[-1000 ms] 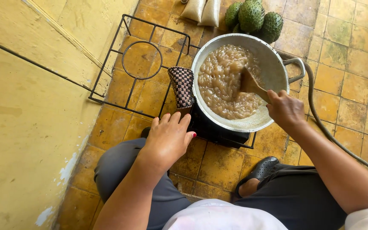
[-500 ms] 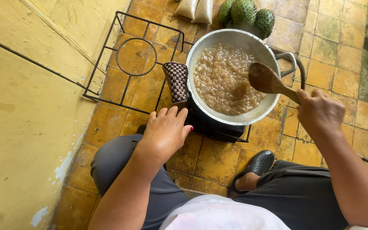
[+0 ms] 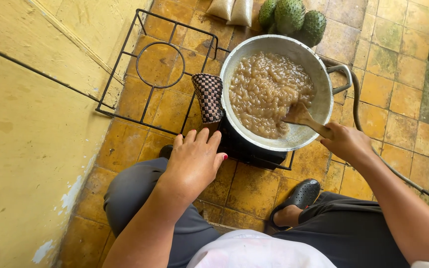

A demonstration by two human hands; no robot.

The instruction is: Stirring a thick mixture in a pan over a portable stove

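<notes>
Spiky green fruits [image 3: 294, 17] beside two pale sacks [image 3: 232, 10]; empty wire burner frame [image 3: 160, 64]; black sandal [image 3: 301, 196].

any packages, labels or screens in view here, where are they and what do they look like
Two bags: top edge of the view, on the tiled floor beyond the pot and left of the spiky green fruits; soft, plump, pale beige, side by side, cut off by the frame.
No labels, signs or screens show.
</notes>
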